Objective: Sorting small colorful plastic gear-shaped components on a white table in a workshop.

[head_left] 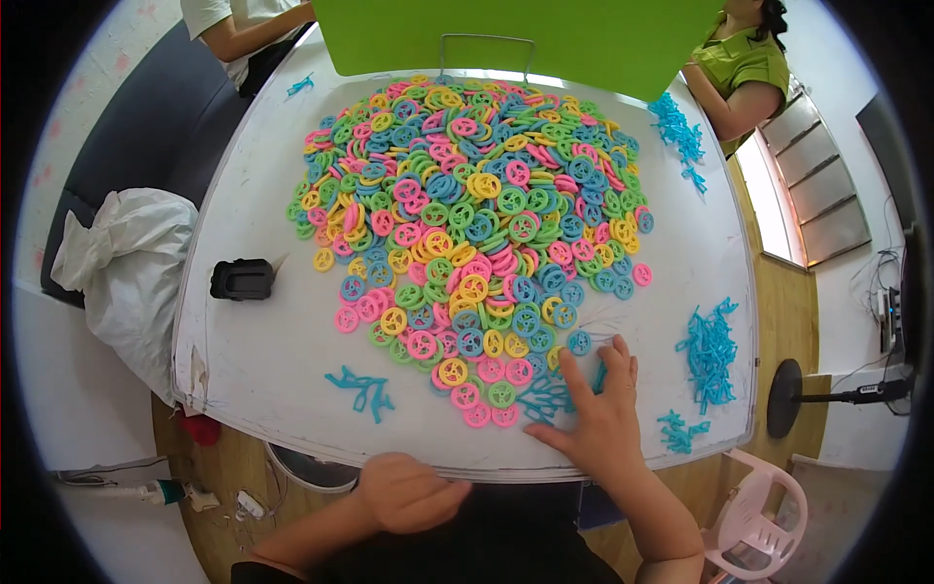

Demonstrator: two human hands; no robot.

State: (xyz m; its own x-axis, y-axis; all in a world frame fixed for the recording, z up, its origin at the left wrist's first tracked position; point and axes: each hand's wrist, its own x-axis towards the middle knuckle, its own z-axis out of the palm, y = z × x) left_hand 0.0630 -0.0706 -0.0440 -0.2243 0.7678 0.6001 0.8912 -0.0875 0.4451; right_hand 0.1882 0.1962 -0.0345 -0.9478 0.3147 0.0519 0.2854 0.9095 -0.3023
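Note:
A large heap of small plastic spoked wheels [477, 195] in pink, yellow, green and blue covers the middle of the white table [243, 380]. My right hand [598, 419] is spread over the heap's near right edge, thumb and fingers apart. Blue branching plastic pieces [545, 399] lie beside its thumb, and another bit of blue shows between its fingers. At the near table edge, my left hand [413, 493] is closed with curled fingers; whatever it may hold is hidden. More blue branching pieces [365, 389] rest on the table beyond my left hand.
Blue pieces are piled at the right [710, 355] and far right [678, 131]. A black plastic tray [242, 279] sits at the left. A green board [516, 39] stands across the far edge, with a person on either side. A pink chair [754, 511] is at lower right.

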